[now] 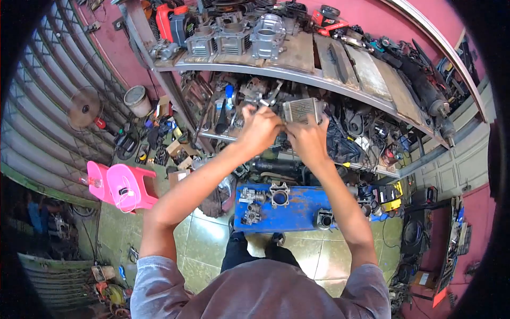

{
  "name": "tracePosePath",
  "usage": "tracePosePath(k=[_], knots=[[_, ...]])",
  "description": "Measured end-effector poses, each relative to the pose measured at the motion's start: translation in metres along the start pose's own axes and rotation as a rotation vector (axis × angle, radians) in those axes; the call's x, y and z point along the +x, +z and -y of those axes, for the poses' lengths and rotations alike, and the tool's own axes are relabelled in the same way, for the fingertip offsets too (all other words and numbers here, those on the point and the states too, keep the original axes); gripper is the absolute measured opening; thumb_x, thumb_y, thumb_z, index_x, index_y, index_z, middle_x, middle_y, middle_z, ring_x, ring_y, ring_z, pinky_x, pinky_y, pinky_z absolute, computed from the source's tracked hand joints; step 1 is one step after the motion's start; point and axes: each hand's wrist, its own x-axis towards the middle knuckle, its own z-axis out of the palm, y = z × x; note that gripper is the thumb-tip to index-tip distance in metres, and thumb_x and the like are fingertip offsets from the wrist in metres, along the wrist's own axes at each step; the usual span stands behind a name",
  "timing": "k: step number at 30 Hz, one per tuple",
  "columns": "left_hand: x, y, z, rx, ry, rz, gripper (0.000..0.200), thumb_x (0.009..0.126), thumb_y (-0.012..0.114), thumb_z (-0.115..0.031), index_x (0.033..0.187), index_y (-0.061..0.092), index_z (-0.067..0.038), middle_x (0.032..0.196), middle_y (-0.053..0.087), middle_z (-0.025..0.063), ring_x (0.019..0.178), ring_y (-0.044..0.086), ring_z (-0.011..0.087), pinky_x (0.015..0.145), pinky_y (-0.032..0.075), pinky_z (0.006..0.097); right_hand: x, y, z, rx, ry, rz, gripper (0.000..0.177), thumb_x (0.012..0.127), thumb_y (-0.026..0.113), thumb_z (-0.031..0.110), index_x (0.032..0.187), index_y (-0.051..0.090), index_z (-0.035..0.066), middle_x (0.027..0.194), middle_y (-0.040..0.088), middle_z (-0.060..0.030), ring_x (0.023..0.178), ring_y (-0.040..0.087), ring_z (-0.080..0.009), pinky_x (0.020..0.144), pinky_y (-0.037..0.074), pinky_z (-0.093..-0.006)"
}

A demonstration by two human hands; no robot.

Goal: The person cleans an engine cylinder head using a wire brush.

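Observation:
Both arms reach forward to the lower shelf of a metal rack. My right hand is closed round the lower edge of a small finned radiator, which is tilted up with its grille towards me. Close beside it, my left hand is closed, fingers curled, near the radiator's lower left corner. What the left fingers pinch, if anything, is hidden. A shiny metal part shows just beyond the left hand. A black funnel-like piece and a blue object lie to its left.
Engine cylinders stand on the upper shelf, above my hands. A blue bench below carries a cylinder block and several metal parts. Pink plastic stools stand at left. Dark parts crowd the lower shelf's right.

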Motion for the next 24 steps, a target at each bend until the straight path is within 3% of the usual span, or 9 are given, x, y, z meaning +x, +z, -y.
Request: tracePosePath(k=[4,10,13,17,24], knots=[[-0.046,0.027,-0.043,-0.119,-0.029,0.006,0.008,0.081,0.076,-0.015,0.087,0.073,-0.01,0.091,0.07,0.003,0.101,0.063,0.0214,0.095,0.032,0.0494,-0.063,-0.014,-0.006,0.167,0.029,0.052,0.016,0.078,0.077,0.018,0.094,0.08,0.014,0.099,0.078,0.0008,0.101,0.063,-0.0223,0.106,0.031,-0.056],[-0.124,0.1,-0.138,-0.378,-0.488,-0.095,0.004,0.081,0.076,-0.011,0.084,0.074,-0.008,0.086,0.071,0.0055,0.091,0.066,0.0272,0.085,0.04,0.045,-0.153,-0.029,-0.015,0.271,0.079,0.234,0.011,0.079,0.078,0.021,0.089,0.081,0.016,0.092,0.077,-0.0012,0.098,0.063,-0.0215,0.099,0.036,-0.0507],[-0.141,0.127,-0.164,-0.449,-0.636,0.031,0.006,0.081,0.077,-0.017,0.085,0.075,-0.013,0.099,0.074,0.0052,0.101,0.065,0.0254,0.087,0.035,0.0446,-0.185,-0.036,-0.025,0.281,0.117,0.388,0.011,0.08,0.077,0.02,0.089,0.081,0.016,0.089,0.077,-0.0022,0.097,0.063,-0.0213,0.1,0.035,-0.0506],[-0.151,0.14,-0.186,-0.354,-0.621,0.109,0.009,0.081,0.077,-0.02,0.087,0.077,-0.014,0.096,0.074,0.0067,0.102,0.065,0.0269,0.087,0.034,0.0493,-0.217,-0.039,-0.031,0.298,0.169,0.447,0.01,0.08,0.077,0.021,0.088,0.081,0.017,0.09,0.077,-0.0028,0.098,0.063,-0.0219,0.099,0.036,-0.0514],[-0.159,0.15,-0.18,-0.41,-0.602,0.252,0.009,0.082,0.077,-0.022,0.089,0.078,-0.015,0.099,0.073,0.0092,0.106,0.064,0.0291,0.092,0.033,0.052,-0.253,-0.022,-0.016,0.349,0.496,0.463,0.013,0.083,0.077,0.024,0.095,0.082,0.02,0.093,0.076,-0.0066,0.104,0.064,-0.0264,0.1,0.037,-0.0529]])
